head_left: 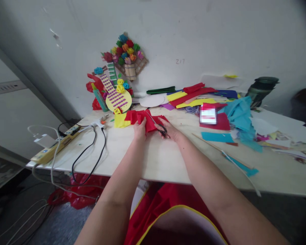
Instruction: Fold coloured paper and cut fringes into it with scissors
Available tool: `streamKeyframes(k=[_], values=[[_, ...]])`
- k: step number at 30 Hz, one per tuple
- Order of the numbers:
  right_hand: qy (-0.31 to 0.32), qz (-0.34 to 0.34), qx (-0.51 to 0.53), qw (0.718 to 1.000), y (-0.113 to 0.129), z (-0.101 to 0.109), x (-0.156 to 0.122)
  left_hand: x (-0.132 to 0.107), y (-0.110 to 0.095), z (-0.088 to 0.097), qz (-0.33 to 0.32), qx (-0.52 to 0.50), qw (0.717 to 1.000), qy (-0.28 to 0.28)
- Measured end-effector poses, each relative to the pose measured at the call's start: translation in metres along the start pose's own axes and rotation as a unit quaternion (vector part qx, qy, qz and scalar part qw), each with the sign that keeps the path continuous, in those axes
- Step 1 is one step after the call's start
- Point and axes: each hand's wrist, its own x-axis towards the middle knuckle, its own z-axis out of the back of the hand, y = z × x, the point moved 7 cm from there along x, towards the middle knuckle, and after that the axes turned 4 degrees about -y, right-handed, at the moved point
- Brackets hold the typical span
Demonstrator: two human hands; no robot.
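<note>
In the head view, my left hand pinches a piece of red crepe paper over the table. My right hand is closed around the black handles of a pair of scissors. Their blades point up and left against the red paper; whether they are cutting into it I cannot tell. A yellow paper piece lies partly under the red paper on the left. Just behind stands a guitar-shaped paper craft with yellow and blue paper flowers.
A hot glue gun and a power strip with cables occupy the left. Coloured paper sheets are piled along the wall. Blue crepe paper, a wooden stick and a dark green bottle are on the right.
</note>
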Motion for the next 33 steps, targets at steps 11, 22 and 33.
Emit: streamKeyframes(k=[11,22,33], values=[[-0.005,0.003,0.021,1.0,0.003,0.0,-0.002,-0.007,-0.006,-0.003,0.002,0.004,1.0,0.008],[-0.021,0.002,0.039,0.999,0.011,-0.004,-0.007,-0.004,-0.003,-0.002,0.002,-0.006,1.0,0.012],[-0.025,0.002,0.036,0.999,0.007,-0.003,-0.004,-0.001,0.0,-0.002,0.01,-0.013,1.0,0.021]])
